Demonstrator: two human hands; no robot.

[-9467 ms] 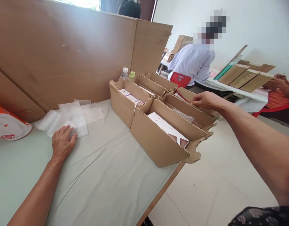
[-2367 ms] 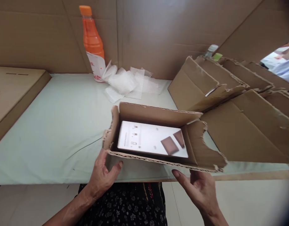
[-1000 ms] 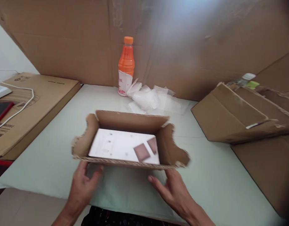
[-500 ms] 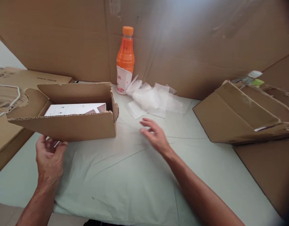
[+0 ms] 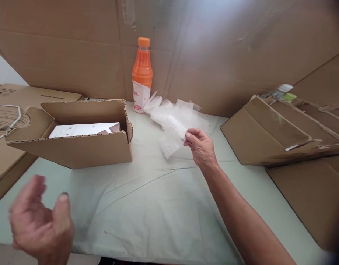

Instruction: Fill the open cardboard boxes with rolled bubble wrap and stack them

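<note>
My right hand [image 5: 201, 147] pinches a clear bubble-wrap bag [image 5: 171, 141] and lifts it from the pile of bubble wrap [image 5: 175, 114] near the back of the table. My left hand [image 5: 41, 224] hovers open and blurred at the lower left, above the table's front edge, holding nothing. An open torn cardboard box [image 5: 72, 147] sits at the left of the table with a flat white package [image 5: 82, 129] inside it.
An orange drink bottle [image 5: 142, 75] stands against the cardboard wall [image 5: 213, 48]. Several open cardboard boxes [image 5: 271, 132] crowd the right side. A large flat carton [image 5: 9, 110] with a white cable lies at the far left. A pale green cloth [image 5: 147, 206] covers the table.
The torn box now rests on the table at the left. My left hand has let go of it and dropped toward me. My right hand reached the bubble wrap and picked up one bag.
</note>
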